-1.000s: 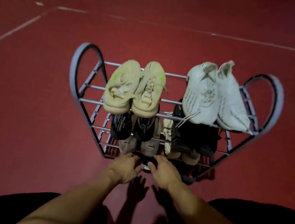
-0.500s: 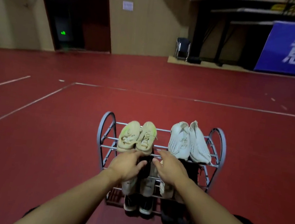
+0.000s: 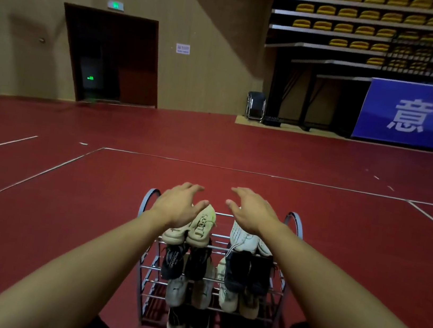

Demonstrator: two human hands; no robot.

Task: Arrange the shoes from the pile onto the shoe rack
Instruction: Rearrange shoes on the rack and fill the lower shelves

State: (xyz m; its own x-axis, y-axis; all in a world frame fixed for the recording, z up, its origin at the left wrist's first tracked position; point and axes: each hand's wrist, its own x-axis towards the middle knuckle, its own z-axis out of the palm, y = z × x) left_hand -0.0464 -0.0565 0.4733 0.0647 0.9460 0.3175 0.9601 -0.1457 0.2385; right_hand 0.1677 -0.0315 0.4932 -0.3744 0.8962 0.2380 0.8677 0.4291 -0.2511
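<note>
Four tiers of the shoe rack (image 3: 295,222) carry shoes, so you look close to finished, maybe done. Top tier: a cream pair (image 3: 195,230) on the left side, a white pair (image 3: 243,238) on the right, both lying across the rails, toes pointing away from you. Second tier down: black pair with white lettering (image 3: 174,262) left, plain black pair (image 3: 245,275) right. Third tier: grey pair (image 3: 187,292) left, beige pair (image 3: 237,301) right. Bottom tier: dark pair with pale soles (image 3: 187,325) left; something dark sits at the bottom right too, too dim to tell what. Your left hand (image 3: 177,204) hangs over the cream pair, fingers spread and slack, holding nothing; whether the palm touches the shoe you cannot tell from this angle. Your right hand (image 3: 252,210) is above the white pair, fingers extended and loose, also carrying nothing. No pile shows anywhere on the red floor (image 3: 64,212) in view, though the head camera is tilted up toward the far wall and bleachers, so any ground beside or behind you is out of frame. Judgement: arranging appears complete for what is visible; what may be left is checking off-frame for leftover shoes and nudging the top pairs straight if needed.
</note>
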